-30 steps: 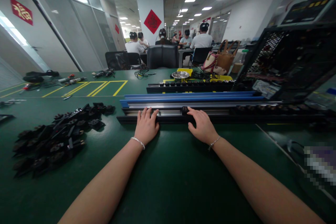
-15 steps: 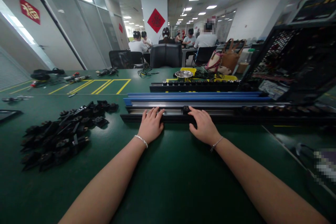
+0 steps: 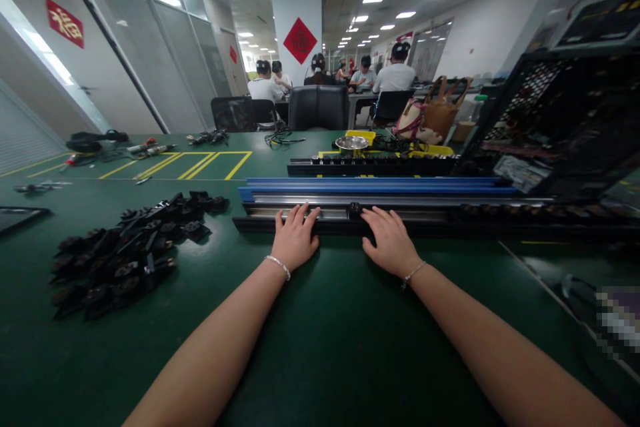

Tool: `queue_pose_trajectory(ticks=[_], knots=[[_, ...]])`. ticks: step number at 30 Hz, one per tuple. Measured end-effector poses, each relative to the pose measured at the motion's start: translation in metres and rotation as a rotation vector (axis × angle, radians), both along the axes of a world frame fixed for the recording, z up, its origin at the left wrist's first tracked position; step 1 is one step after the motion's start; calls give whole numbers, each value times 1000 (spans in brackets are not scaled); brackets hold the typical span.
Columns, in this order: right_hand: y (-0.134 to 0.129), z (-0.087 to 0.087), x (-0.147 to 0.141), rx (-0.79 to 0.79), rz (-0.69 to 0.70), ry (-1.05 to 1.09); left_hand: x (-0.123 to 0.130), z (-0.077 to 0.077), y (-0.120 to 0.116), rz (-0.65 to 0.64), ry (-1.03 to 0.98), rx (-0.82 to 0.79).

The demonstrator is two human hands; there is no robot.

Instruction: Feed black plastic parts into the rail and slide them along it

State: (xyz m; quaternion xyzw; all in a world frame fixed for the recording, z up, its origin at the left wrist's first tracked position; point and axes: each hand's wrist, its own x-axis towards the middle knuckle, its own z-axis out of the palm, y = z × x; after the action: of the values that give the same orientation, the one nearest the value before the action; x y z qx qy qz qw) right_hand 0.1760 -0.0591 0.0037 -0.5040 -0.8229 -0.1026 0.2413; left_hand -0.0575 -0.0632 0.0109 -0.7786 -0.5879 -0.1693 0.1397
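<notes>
A long black rail (image 3: 250,223) with a shiny metal channel lies crosswise in front of me. My left hand (image 3: 295,236) rests on its near side, fingers spread and fingertips over the channel. A small black part (image 3: 355,210) sits in the channel between my two hands. Just right of it, my right hand (image 3: 393,240) has its fingers stretched out over the rail, the index fingertip close to the part; whether they touch I cannot tell. Further right along the rail, a row of similar dark parts (image 3: 500,211) sits in the channel.
A pile of black parts (image 3: 120,253) lies on the green table (image 3: 310,347) at left. Blue rails (image 3: 375,183) lie behind the black one, with another loaded rail (image 3: 370,165) beyond. A metal bowl (image 3: 353,143) stands further back. A dark rack (image 3: 545,120) rises at right.
My left hand has shifted slightly right along the rail, its fingers still spread. My right hand and the small black part have stayed nearly in place. The camera view has shifted a little.
</notes>
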Motion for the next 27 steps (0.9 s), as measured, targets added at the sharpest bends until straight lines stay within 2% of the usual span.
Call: queue_pose_trajectory(ticks=[10,16,22,27], knots=[[0,3,-5,13,-28,-53,13,3,2,-17,-23,-3],[1,3,-8,13,-49,-40,23,7,1,-36,-106,-35],[2,3,-12,19,-56,-62,59,14,4,-30,-232,-50],[2,2,-12,7,-43,-69,77,10,1,-99,-151,-29]])
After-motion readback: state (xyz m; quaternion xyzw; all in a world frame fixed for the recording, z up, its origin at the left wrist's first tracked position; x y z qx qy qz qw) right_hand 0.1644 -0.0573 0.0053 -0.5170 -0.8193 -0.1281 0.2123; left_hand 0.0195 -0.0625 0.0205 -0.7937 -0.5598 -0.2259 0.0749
